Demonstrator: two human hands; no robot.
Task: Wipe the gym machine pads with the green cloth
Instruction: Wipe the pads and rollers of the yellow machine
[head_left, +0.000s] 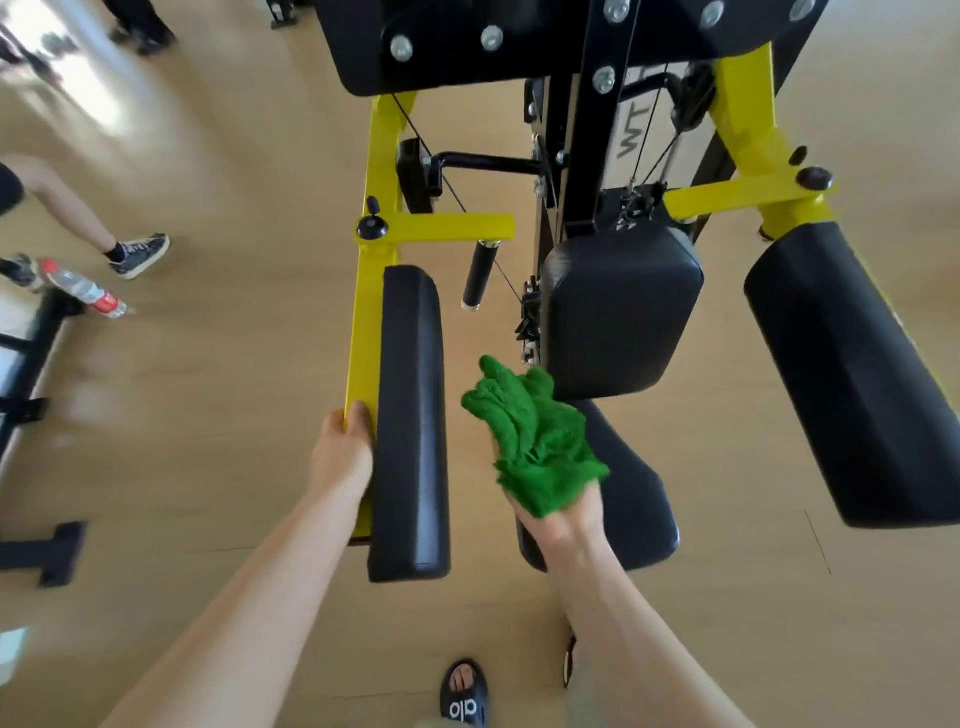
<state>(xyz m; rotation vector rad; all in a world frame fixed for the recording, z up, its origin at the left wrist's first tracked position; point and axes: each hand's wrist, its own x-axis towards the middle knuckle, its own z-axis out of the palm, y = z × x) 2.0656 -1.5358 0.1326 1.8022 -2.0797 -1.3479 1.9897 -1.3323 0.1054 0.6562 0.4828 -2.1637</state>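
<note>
At the far left edge of the frame another person's bare legs and dark sneakers (139, 255) stood on the tan floor (234, 364), with a plastic water bottle (85, 289) lying near them; all of it was blurred.

Left of centre, the left hand (340, 452) was closed around the lower end of the yellow frame bar (363, 312), fingers hooked over it, right beside the long left arm pad (413, 421). That pad ran lengthwise from the lower centre of the frame up toward the middle, its long axis nearly in line with the forearm, and its black face looked bare.

Just to its right, across a narrow strip of floor, the right hand (563, 514) gripped the bunched green cloth (532, 441); the cloth covered the fingers, so their exact curl could not be made out. The cloth hung in the air, apparently touching no pad. It lay between the left arm pad and the centre back pad (621, 312), near both, with the seat pad (634, 493) partly hidden beneath the hand. Which pad the cloth was headed for could not be told, though the right hand was plainly the nearer one to all of them.

At the right, the second arm pad (852, 374) slanted toward the lower right. The upper pad (363, 52) was cut off by the top edge.
</note>
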